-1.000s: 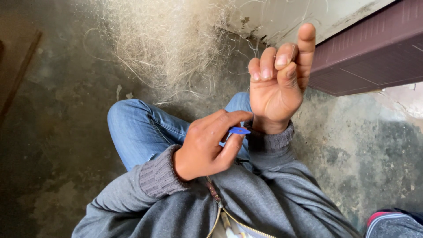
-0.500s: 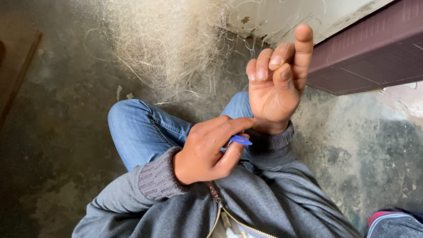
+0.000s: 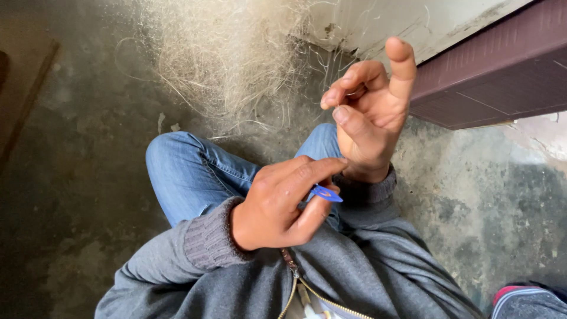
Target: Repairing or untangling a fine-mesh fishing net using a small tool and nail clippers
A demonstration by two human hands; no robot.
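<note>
My left hand (image 3: 277,210) is low in the middle and pinches a small blue flat piece (image 3: 325,193) between thumb and fingers. My right hand (image 3: 369,118) is raised just above it, wrist touching the left fingertips. Its index finger points up. Thumb and middle fingers close on a thin pale fibre strand (image 3: 353,91) that loops over the fingers. A heap of the same pale loose fibres (image 3: 230,59) lies on the floor beyond my bent knee in blue jeans (image 3: 189,171).
I sit on a dark stained concrete floor (image 3: 77,177) in a grey zipped sweater (image 3: 354,277). A maroon ledge (image 3: 496,77) runs at the upper right below a pale wall (image 3: 401,18). A brown mat edge (image 3: 23,88) lies at the far left.
My right hand's fingers have loosened from a tight curl, and the thumb has swung out towards the fingertips. My left hand with the blue piece has barely moved.
</note>
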